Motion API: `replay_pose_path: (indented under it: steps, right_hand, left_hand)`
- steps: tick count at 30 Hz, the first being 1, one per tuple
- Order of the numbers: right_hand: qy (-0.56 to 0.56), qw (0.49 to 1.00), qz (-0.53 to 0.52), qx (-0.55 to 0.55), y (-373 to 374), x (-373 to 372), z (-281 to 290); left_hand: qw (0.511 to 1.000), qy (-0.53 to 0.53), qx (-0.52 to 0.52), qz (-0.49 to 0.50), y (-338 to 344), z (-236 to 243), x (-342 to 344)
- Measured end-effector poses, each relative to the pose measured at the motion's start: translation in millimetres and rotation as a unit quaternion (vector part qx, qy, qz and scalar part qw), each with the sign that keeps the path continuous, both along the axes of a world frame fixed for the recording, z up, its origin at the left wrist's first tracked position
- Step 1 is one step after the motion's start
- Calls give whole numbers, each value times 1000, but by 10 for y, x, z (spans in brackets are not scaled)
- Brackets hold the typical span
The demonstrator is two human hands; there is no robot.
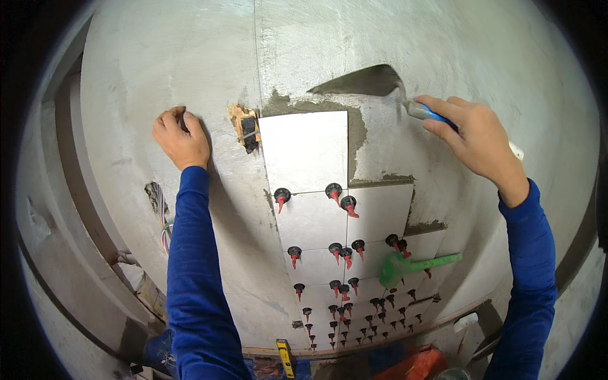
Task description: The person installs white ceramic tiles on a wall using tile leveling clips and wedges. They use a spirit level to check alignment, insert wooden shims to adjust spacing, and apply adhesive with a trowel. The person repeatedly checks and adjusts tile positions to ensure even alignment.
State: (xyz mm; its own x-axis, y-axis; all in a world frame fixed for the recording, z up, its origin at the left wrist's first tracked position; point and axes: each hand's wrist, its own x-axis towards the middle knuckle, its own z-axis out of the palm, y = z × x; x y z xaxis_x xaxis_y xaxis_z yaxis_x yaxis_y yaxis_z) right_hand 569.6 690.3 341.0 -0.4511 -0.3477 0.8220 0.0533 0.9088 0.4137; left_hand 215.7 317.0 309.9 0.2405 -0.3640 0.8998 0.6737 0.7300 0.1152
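My right hand (472, 130) is closed round the blue handle of a pointed trowel (364, 81), its blade near the wall above the topmost white tile (304, 152). Grey mortar (358, 130) shows along that tile's top and right edges. To the left, my left hand (182, 140) is up at the bare wall with curled fingers. Something small and dark shows between its fingertips, too unclear to name. More white tiles (380, 212) run down the wall below, with black and red tile levelling clips (334, 192) at their joints.
A rough hole (247, 130) with black material opens beside the top tile. Loose wires (166, 228) stick out lower left. A green tool with a rounded head (394, 271) is in front of the tiles. Below are a yellow spirit level (285, 359) and a red object (415, 365).
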Motion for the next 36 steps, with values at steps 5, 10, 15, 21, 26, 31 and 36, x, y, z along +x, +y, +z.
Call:
replay_pose_path:
  steps: [5,10,15,21,26,31,36]
  right_hand:
    - [83,990,-54,97,-349,-157,17]
    - [131,976,-45,170,-451,-391,192]
    - [100,973,-4,210,-396,-525,351]
    - [82,965,-11,247,-228,-443,366]
    - [76,964,-36,253,-68,-297,426]
    - [52,967,-94,229,97,-106,409]
    - [50,973,-72,215,270,15,332]
  left_hand:
    - [1000,-2,6,-6,11,10,39]
    - [1000,-17,2,-4,1,3,49]
    - [1000,-14,5,-10,9,5,57]
    - [1000,-16,4,-9,5,5,48]
    - [1000,-4,3,-19,7,1,21]
    - [1000,-11,3,-23,8,0,14]
    - [1000,-4,1,-13,9,5,0]
